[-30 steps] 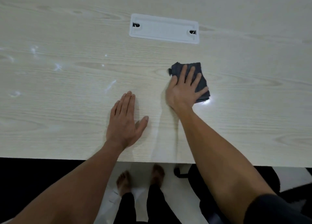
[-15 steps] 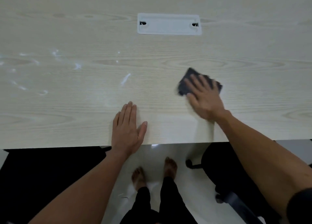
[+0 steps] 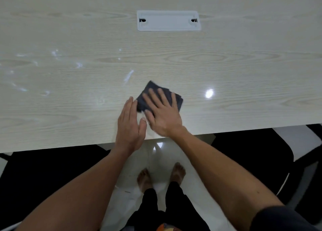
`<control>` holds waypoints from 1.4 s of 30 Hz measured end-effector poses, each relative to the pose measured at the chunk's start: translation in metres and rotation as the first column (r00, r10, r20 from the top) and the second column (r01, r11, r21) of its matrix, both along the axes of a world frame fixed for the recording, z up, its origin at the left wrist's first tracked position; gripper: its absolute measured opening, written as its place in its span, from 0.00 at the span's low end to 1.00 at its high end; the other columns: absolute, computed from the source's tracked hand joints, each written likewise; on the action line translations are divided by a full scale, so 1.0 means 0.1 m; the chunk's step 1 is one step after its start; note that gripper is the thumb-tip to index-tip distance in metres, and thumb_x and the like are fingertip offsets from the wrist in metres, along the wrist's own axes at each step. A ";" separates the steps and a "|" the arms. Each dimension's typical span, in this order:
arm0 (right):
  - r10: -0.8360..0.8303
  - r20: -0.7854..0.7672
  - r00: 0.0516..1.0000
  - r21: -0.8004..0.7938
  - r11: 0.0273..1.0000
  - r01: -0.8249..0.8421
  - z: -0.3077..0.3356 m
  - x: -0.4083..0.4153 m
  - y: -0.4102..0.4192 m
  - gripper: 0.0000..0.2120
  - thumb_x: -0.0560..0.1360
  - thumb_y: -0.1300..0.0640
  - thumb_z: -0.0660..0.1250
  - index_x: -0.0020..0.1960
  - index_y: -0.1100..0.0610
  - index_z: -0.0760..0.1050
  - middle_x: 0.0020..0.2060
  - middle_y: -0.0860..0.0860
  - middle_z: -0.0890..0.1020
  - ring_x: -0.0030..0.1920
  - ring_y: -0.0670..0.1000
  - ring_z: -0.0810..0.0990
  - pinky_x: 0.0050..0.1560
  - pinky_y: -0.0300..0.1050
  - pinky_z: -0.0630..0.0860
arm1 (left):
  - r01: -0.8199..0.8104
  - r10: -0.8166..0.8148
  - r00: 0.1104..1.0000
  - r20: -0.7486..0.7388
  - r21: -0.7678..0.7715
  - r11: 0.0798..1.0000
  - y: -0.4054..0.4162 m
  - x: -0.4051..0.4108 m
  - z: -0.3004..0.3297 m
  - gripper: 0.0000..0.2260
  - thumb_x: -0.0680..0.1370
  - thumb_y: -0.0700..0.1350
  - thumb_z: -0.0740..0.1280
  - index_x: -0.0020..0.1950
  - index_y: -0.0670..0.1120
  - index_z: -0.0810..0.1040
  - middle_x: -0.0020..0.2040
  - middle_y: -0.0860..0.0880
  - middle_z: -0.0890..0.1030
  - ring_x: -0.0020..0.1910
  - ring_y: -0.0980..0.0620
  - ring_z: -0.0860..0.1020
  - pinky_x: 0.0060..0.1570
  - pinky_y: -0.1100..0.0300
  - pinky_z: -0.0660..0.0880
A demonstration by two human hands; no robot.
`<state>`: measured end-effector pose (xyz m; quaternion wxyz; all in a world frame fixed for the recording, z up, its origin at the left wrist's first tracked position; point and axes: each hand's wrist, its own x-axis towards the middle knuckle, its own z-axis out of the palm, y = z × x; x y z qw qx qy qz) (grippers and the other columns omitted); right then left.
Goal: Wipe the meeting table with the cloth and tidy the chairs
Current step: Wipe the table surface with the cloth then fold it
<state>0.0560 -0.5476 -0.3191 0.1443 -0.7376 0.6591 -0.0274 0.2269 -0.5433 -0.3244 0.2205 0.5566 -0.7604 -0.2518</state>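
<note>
Meeting table: pale wood-grain top filling the upper view; its near edge runs just above the person's bare feet, so the person stands close enough to lean weight onto the surface.
Chairs: a dark chair sits under the edge at right and a dark mass at left is probably another; both are judged not yet tidied.
Cable hatch: white rectangular cover set flush in the top, well beyond the hands.
Smears: whitish streaks on the table's left part, one streak just beyond the cloth; likely the area left to wipe.
Right hand: fingers straight and spread, palm pressing flat on the cloth; nothing is gripped, so pressure is spread across the fabric.
Left hand: flat on the bare table near the edge, fingers extended together, holding nothing; fingertips lie just beside the cloth's left corner, apparently as a brace.
Cloth: dark, folded square lying on the table near its front edge, mostly under the right hand.
Glare spot: lamp reflection to the right of the cloth.
</note>
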 end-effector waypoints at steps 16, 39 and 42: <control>-0.935 -0.029 0.353 0.095 0.349 0.932 0.02 -0.94 0.22 0.32 0.86 0.39 0.42 0.86 0.49 0.41 0.86 0.51 0.43 0.85 0.59 0.39 0.77 0.75 0.35 | -0.081 0.078 0.994 0.075 0.040 0.996 0.21 -0.03 -0.01 0.29 0.84 0.53 0.56 0.82 0.40 0.61 0.84 0.44 0.59 0.84 0.47 0.57 0.82 0.50 0.51; -0.801 0.539 0.260 0.837 0.543 -0.061 1.06 -0.31 0.67 0.22 0.82 0.45 0.62 0.60 0.62 0.82 0.50 0.60 0.86 0.44 0.55 0.82 0.48 0.50 0.78 | -0.047 0.455 0.818 -0.353 0.746 0.664 0.23 -0.22 1.00 0.30 0.78 0.69 0.61 0.50 0.44 0.88 0.47 0.43 0.88 0.50 0.41 0.86 0.57 0.44 0.82; -0.881 0.460 0.111 0.886 0.447 -0.122 1.28 -0.58 0.57 0.20 0.82 0.46 0.62 0.57 0.62 0.82 0.50 0.60 0.86 0.46 0.58 0.85 0.56 0.51 0.79 | 0.185 0.439 0.779 -0.448 0.833 0.522 0.18 -0.36 1.23 0.25 0.80 0.65 0.63 0.57 0.46 0.86 0.50 0.45 0.89 0.50 0.44 0.86 0.50 0.51 0.81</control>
